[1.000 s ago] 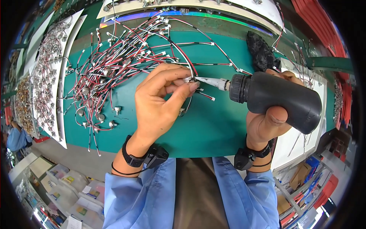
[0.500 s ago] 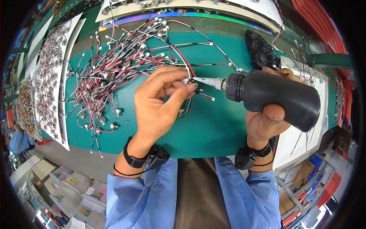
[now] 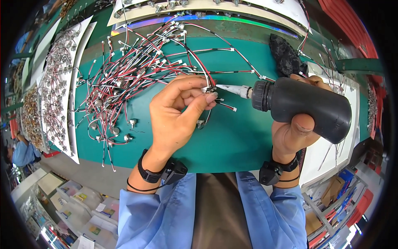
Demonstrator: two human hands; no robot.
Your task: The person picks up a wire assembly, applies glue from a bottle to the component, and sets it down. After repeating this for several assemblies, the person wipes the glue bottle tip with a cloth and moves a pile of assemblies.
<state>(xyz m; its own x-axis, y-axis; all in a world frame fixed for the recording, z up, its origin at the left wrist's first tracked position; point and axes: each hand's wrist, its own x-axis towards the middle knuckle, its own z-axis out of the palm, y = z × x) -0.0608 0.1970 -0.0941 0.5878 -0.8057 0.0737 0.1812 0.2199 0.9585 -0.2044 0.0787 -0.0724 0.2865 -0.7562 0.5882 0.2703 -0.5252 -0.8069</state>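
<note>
My left hand [image 3: 172, 114] is closed in a pinch on a small wired potentiometer [image 3: 211, 89], mostly covered by the fingertips. Red, white and black wires rise from it toward the far side. In my right hand [image 3: 292, 137] lies a black squeeze bottle [image 3: 313, 108], tilted on its side with fingers and thumb wrapped round it. Its pale tapered nozzle [image 3: 234, 90] points left, the tip right beside the potentiometer's terminals; whether they touch I cannot tell. To the left spreads a tangled heap of wired potentiometers [image 3: 98, 103] with white plugs.
The green mat [image 3: 232, 145] covers the bench. A crumpled black cloth [image 3: 284, 56] lies at the far right, near a white board [image 3: 317, 166]. White sheets with more wired parts [image 3: 60, 99] stand at the left. A shelf edge [image 3: 207, 17] with components runs along the back.
The whole view has shifted slightly right. The bottle's nozzle tip sits a little farther from the potentiometer than before. Both hands keep their grips.
</note>
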